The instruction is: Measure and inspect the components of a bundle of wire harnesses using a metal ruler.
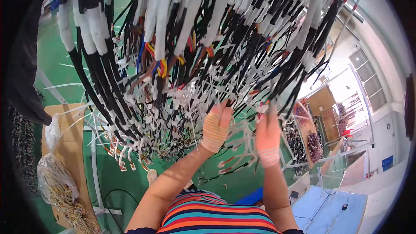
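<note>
A dense mass of hanging wire harnesses fills the space before me, their black and white wrapped cables ending in many white connectors and cable ties. My left hand, in a striped fingerless glove, is closed at the lower ends of the cables, its thumb and fingers pinched on a dark wire. To its right, my right hand, gloved the same way, reaches up among the wires and is smeared by motion; I cannot make out what its fingertips hold. Between the hands dangle loose white wire ends with connectors.
At left, a plastic bag of wires lies on a brown cardboard sheet. Dark cable bundles hang at the far left. On the right stand a pale blue table and a board with reddish wire bundles. The floor is green.
</note>
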Motion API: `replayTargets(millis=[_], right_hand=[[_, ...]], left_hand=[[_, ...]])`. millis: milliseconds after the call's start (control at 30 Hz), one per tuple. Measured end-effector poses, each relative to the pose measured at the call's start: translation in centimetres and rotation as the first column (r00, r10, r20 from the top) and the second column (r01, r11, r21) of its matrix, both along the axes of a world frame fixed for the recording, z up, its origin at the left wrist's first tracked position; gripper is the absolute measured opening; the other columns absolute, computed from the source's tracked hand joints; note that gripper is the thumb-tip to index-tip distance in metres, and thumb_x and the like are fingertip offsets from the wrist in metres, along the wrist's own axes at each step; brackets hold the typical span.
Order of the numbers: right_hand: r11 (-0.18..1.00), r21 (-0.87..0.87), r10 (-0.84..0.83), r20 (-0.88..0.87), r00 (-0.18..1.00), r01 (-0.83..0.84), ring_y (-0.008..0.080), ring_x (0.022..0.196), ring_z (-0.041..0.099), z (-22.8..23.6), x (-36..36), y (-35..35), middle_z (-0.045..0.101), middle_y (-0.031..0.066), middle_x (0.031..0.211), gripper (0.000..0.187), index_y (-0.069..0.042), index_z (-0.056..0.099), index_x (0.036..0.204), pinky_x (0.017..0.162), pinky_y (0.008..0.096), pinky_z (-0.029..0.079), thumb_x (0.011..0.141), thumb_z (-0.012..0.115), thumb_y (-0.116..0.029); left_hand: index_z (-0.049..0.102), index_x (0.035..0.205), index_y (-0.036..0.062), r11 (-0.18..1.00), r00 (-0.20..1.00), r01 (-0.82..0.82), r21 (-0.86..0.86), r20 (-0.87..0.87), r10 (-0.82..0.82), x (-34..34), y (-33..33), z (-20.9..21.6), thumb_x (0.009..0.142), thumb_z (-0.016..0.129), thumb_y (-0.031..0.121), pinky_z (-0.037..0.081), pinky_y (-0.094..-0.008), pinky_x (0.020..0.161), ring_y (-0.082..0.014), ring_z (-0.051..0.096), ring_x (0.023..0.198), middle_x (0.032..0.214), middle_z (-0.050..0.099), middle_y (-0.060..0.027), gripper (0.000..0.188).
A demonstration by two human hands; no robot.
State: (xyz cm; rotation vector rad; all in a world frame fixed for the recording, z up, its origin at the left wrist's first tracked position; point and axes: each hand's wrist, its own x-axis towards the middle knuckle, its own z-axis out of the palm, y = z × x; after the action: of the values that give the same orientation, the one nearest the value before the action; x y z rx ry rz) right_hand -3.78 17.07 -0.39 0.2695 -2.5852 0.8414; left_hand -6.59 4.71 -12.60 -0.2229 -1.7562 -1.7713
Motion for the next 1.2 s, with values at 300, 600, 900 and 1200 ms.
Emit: replayTargets(millis=[300,600,900,1200], right_hand=[[0.924,-0.339,0.248,0.184,0.951,-0.175,0.004,0.05,0.044,2.0,-3.6,4.4,0.059,-0.001,0.073,0.043,-0.003,0.042,0.139,0.047,0.0196,0.037,0.1,0.039,-0.021],[0.71,-0.5,0.647,0.187,0.739,-0.495,0.0074,0.049,0.055,0.9,-4.4,5.1,0.068,0.0087,0.09,0.031,0.005,0.058,0.108,0.044,0.0202,0.038,0.1,0.035,-0.015],[0.371,-0.771,0.831,0.027,0.555,-0.517,0.0022,0.049,0.036,-1.8,-2.4,5.5,0.055,-0.0014,0.071,0.052,0.003,0.044,0.135,0.045,0.0189,0.027,0.101,0.036,-0.037],[0.59,-0.806,0.46,0.288,0.84,-0.047,0.0048,0.052,0.041,-4.8,13.9,0.9,0.048,-0.001,0.061,0.008,-0.001,0.05,0.085,0.046,0.0233,0.034,0.088,0.056,-0.004]], left_hand=[[0.054,0.123,0.0032,0.894,0.907,0.359,0.266,0.128,-0.402,6.7,-2.0,3.6,0.083,0.064,0.004,0.044,-0.0366,0.093,-0.026,0.057,0.106,0.132,0.048,-0.0169,0.042],[0.056,0.124,0.0092,0.806,0.852,0.516,-0.29,0.272,-0.448,11.3,-4.0,2.9,0.08,0.066,0.007,0.041,-0.0386,0.1,-0.0292,0.055,0.113,0.119,0.059,-0.0096,0.045],[0.056,0.121,0.0081,0.911,0.832,0.371,0.182,0.37,-0.413,13.9,-2.2,0.4,0.088,0.062,0.005,0.05,-0.0313,0.087,-0.0178,0.064,0.096,0.103,0.066,-0.0081,0.034],[0.058,0.114,0.0068,0.99,0.927,0.141,-0.008,0.353,-0.13,18.9,-2.8,1.4,0.087,0.062,0.002,0.05,-0.0255,0.062,-0.0115,0.06,0.07,0.09,0.064,-0.0067,0.028]])
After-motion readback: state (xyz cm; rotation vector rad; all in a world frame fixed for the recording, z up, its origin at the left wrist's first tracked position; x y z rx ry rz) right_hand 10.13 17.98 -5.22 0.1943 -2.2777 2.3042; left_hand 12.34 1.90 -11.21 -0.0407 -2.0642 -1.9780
